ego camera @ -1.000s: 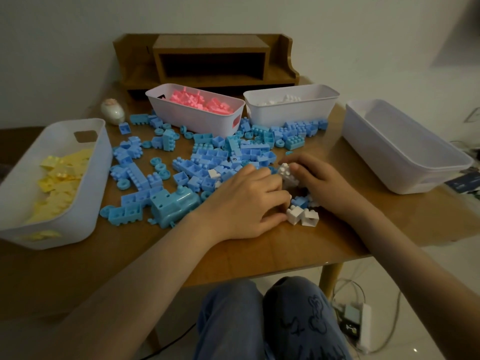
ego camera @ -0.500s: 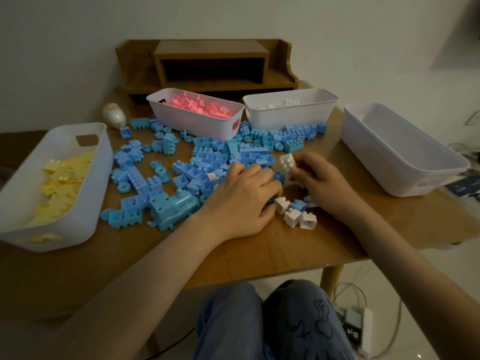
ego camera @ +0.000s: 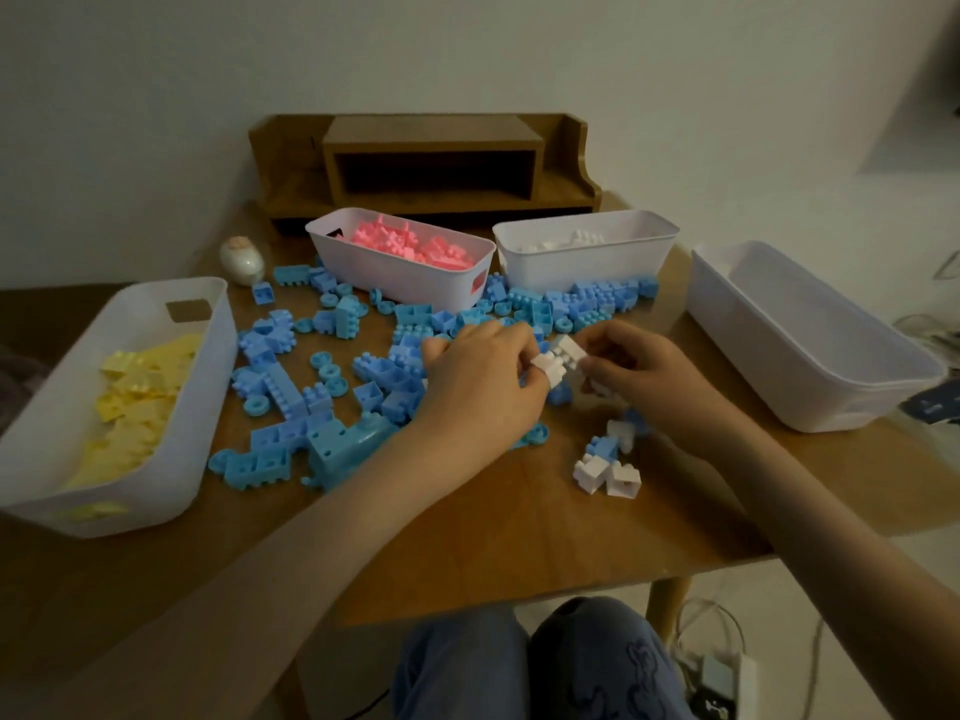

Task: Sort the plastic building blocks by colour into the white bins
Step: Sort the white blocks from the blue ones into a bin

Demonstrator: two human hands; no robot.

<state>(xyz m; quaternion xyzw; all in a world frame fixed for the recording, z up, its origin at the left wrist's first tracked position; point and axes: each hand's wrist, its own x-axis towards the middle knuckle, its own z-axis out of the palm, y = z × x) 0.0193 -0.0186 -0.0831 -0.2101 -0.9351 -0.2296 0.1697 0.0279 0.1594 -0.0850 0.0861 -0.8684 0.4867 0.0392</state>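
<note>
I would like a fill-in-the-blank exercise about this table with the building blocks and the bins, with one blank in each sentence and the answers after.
The piled blocks in the left bin are ____.
The loose blocks on the table are mostly ____.
The held blocks, between the left hand and the right hand, are ____.
The one empty bin stands at the far ____ of the table.
Missing words: yellow; blue; white; right.

Left hand (ego camera: 483, 387) and right hand (ego camera: 644, 376) pinching white blocks (ego camera: 558, 361) above table (ego camera: 519, 537), blue blocks (ego camera: 332, 387) scattered, four white bins (ego camera: 810, 350) around.
</note>
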